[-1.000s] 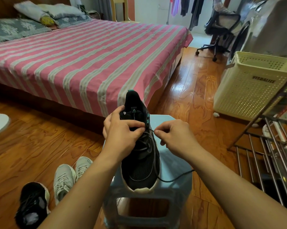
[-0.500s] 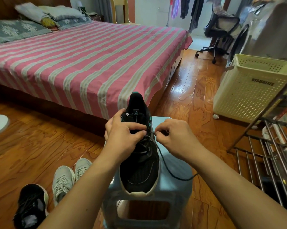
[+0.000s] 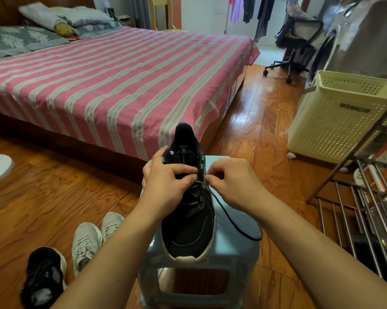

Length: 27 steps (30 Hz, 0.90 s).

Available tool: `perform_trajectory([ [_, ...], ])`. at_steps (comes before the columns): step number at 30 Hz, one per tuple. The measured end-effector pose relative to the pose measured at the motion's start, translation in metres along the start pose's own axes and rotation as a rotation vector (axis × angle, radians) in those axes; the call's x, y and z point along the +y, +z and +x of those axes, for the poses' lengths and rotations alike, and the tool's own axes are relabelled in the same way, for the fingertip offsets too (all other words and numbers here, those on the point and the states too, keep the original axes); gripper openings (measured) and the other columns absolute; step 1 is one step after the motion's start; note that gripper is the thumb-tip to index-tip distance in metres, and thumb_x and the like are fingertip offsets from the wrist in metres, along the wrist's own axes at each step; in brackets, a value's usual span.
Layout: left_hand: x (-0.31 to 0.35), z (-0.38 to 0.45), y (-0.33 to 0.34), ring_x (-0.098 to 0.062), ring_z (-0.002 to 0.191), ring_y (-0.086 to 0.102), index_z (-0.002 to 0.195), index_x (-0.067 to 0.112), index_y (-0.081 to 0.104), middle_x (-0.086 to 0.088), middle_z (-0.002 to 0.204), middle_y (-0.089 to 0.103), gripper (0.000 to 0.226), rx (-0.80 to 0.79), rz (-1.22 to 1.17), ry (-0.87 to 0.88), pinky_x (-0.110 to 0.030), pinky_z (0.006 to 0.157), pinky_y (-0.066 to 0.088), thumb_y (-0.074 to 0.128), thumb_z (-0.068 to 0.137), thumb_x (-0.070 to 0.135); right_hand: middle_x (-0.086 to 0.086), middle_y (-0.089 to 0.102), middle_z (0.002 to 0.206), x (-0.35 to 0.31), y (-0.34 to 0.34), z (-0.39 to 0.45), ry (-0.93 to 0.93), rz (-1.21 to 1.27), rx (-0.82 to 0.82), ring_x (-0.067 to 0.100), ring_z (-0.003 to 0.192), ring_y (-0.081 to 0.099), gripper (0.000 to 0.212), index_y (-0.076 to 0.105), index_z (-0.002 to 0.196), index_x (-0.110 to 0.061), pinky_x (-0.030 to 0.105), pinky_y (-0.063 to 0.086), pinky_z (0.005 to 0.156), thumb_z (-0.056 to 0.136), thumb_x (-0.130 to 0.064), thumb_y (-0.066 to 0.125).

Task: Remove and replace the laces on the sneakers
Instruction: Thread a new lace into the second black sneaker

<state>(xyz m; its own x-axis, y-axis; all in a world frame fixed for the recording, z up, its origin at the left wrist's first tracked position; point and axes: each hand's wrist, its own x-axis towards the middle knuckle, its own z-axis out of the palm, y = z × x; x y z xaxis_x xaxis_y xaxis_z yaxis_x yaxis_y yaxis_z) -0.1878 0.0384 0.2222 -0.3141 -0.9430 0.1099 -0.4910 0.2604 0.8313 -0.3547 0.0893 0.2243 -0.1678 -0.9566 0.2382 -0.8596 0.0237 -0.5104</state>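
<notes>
A black sneaker is set on top of a pale blue plastic stool, near the middle of the view. Its long axis runs straight away from the wearer of the camera: the white-edged toe points back toward the viewer and the heel stands at the far end, toward a bed covered in a pink and grey striped sheet. The shoe is gripped by the left hand, whose fingers are curled over the tongue and upper eyelets. A black lace is pinched between thumb and forefinger of the right hand, just beside the shoe's top right eyelets; from there the lace trails down in a loop across the stool seat. On the wooden floor to the left are seen a pair of grey sneakers and a second black sneaker. A cream perforated laundry basket is placed at the right.
</notes>
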Motion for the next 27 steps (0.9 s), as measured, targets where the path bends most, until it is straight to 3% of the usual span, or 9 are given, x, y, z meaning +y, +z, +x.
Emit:
perform_trajectory([
  [5,0.002,0.002,0.0,-0.016,0.148,0.017,0.064,0.074,0.061,0.017,0.162,0.022,0.046,-0.024,-0.005,0.012,-0.045,0.124,0.023,0.082,0.083,0.037,-0.013,0.051,0.072,0.002,0.005,0.004,-0.06,-0.05,0.007,0.01,0.075,0.052,0.01,0.075,0.085,-0.021,0.025,0.04,0.068,0.091,-0.026,0.069],
  [8,0.004,0.0,-0.003,-0.018,0.149,0.015,0.066,0.063,0.065,0.014,0.164,0.022,0.035,-0.033,0.021,-0.014,-0.047,0.124,0.021,0.081,0.084,0.038,-0.013,0.053,0.071,0.003,0.009,0.005,0.006,0.101,-0.028,0.003,0.07,0.051,0.011,0.073,0.082,-0.021,0.013,0.035,0.063,0.092,-0.021,0.07],
  [12,0.012,0.002,-0.001,-0.02,0.149,0.01,0.078,0.05,0.067,0.009,0.164,0.02,0.017,-0.021,0.257,-0.015,-0.044,0.123,0.015,0.077,0.088,0.04,-0.005,0.067,0.071,0.006,0.013,0.007,0.187,0.303,-0.143,0.01,0.067,0.063,0.017,0.069,0.077,-0.03,0.03,0.052,0.068,0.093,-0.025,0.071],
  [14,0.014,0.003,0.003,-0.022,0.149,0.01,0.089,0.043,0.072,0.006,0.162,0.02,0.007,0.003,0.338,0.014,-0.044,0.121,0.016,0.074,0.091,0.036,-0.008,0.067,0.081,0.006,0.011,0.005,0.168,0.222,-0.099,0.008,0.075,0.062,0.003,0.07,0.088,-0.03,0.029,0.05,0.073,0.091,-0.029,0.073],
  [17,0.009,0.002,0.012,-0.024,0.148,0.009,0.096,0.032,0.074,0.001,0.161,0.021,0.006,0.061,0.404,0.121,-0.046,0.119,0.016,0.07,0.094,0.028,-0.01,0.055,0.115,0.004,0.009,-0.001,-0.036,0.153,0.025,0.007,0.095,0.058,0.036,0.064,0.124,-0.031,0.026,0.051,0.084,0.091,-0.017,0.069],
  [20,0.0,0.0,0.014,-0.023,0.142,0.016,0.097,0.023,0.075,-0.001,0.159,0.027,0.007,0.123,0.399,0.222,-0.044,0.113,0.025,0.069,0.094,0.021,-0.008,0.048,0.132,0.003,0.009,-0.003,-0.198,0.041,-0.004,0.016,0.108,0.058,0.055,0.059,0.131,-0.036,0.037,0.054,0.088,0.087,-0.003,0.058],
  [23,-0.002,-0.001,0.001,-0.02,0.13,0.033,0.094,0.014,0.073,-0.003,0.146,0.037,0.006,0.242,0.24,0.315,-0.025,0.108,0.028,0.068,0.094,0.011,-0.01,0.053,0.131,0.003,0.0,0.0,-0.192,-0.09,0.02,0.021,0.105,0.061,0.057,0.062,0.129,-0.031,0.039,0.054,0.084,0.083,0.0,0.051],
  [25,-0.009,0.007,-0.025,-0.012,0.116,0.043,0.092,0.012,0.066,-0.003,0.13,0.041,0.009,0.413,0.08,0.267,-0.013,0.104,0.032,0.062,0.097,0.006,-0.011,0.056,0.128,0.007,-0.006,0.001,-0.177,-0.087,0.023,0.019,0.107,0.061,0.057,0.066,0.127,-0.027,0.039,0.053,0.086,0.082,0.005,0.05],
  [27,-0.038,0.024,-0.063,-0.016,0.104,0.053,0.096,0.016,0.06,-0.005,0.121,0.049,0.007,0.664,-0.103,0.05,-0.025,0.097,0.049,0.055,0.101,0.014,-0.01,0.059,0.125,0.01,-0.01,0.001,-0.165,-0.052,0.027,0.018,0.108,0.06,0.061,0.068,0.124,-0.025,0.042,0.053,0.088,0.079,0.009,0.048],
])
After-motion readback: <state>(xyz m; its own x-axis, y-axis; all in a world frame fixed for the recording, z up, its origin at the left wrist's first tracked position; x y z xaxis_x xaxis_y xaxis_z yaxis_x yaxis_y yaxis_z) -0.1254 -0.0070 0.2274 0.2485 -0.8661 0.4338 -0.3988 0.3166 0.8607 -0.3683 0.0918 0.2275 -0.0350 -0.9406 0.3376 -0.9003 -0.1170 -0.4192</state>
